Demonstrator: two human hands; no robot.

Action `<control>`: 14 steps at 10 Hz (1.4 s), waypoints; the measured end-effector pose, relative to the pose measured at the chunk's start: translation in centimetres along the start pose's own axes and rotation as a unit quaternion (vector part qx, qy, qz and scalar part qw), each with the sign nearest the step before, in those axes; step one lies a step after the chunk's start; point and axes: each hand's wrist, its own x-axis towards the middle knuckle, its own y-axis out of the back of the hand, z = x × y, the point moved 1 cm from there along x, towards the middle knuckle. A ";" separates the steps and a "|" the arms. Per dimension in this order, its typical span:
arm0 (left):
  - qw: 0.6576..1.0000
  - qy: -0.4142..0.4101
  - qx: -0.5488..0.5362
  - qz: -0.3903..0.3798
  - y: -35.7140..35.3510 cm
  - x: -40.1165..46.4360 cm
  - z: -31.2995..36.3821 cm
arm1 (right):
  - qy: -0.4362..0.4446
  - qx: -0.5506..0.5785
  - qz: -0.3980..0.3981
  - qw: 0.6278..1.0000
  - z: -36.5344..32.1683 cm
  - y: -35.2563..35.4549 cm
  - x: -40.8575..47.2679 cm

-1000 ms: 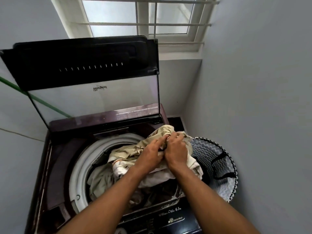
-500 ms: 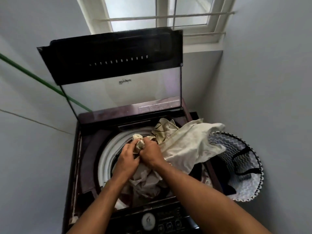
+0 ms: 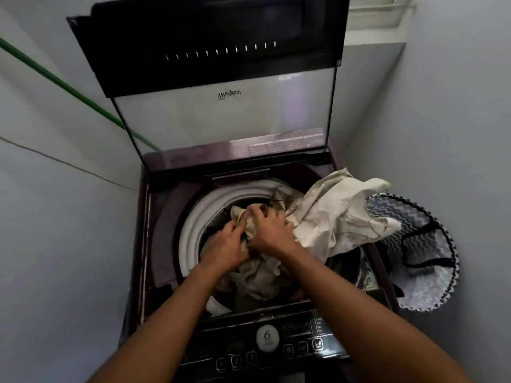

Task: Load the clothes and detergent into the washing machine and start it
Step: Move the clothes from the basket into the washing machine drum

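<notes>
While bunched over the washing machine (image 3: 166,244) drum, cream cloth (image 3: 331,217) in the tight grip of left hand (image 3: 225,246) and right hand (image 3: 272,232).

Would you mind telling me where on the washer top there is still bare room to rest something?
Bare deck lies between the white tub ring and the left wall. The right rim is crowded by the cream cloth draping toward the laundry basket; both hands fill the tub mouth.

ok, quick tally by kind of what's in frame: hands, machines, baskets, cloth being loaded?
Hands: 2, left hand and right hand, both gripping the cloth
Dark top-loading washing machine, lid up: 1
Grey zigzag-patterned laundry basket: 1
Cream crumpled cloth, hanging over the drum's edge: 1
Total: 5
</notes>
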 end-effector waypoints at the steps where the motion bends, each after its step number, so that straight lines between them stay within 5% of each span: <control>1: 0.999 0.042 0.007 0.013 -0.5 1.8 1.1 | -0.089 -0.137 0.082 0.983 2.7 1.3 -0.6; 2: 0.997 0.082 0.014 0.003 -1.3 3.5 1.1 | -0.158 -0.103 0.036 0.981 4.3 0.5 -0.6; 4: 0.993 0.114 -0.009 -0.036 -2.5 5.0 -1.3 | -0.123 0.049 -0.173 0.976 4.4 -4.3 3.8; 6: 0.987 0.155 -0.025 -0.047 -5.6 5.7 -5.0 | -0.141 0.095 -0.205 0.964 6.2 -10.1 6.9; 7: 0.986 0.156 -0.049 -0.043 -6.4 6.4 -5.6 | -0.194 0.171 -0.164 0.952 9.4 -14.3 10.4; 8: 0.981 0.174 -0.076 -0.045 -6.8 7.3 -6.0 | -0.379 0.030 0.040 0.924 11.6 -16.0 13.6; 9: 0.980 0.169 -0.091 -0.046 -7.0 8.1 -5.8 | -0.144 0.062 -0.151 0.976 7.6 -14.9 11.3; 10: 0.985 0.131 -0.110 -0.012 -7.4 8.7 -5.7 | -0.064 0.041 -0.082 0.994 6.5 -14.1 13.0; 11: 0.990 0.094 -0.103 0.021 -7.8 8.5 -5.7 | -0.091 0.113 -0.036 0.989 6.1 -14.9 14.2; 13: 0.993 0.052 -0.092 -0.057 -8.2 9.5 -7.5 | -0.055 0.084 -0.041 0.994 5.6 -13.1 14.2; 14: 0.992 0.077 -0.086 -0.057 -8.1 10.7 -8.6 | -0.050 -0.009 0.041 0.998 4.4 -12.4 13.2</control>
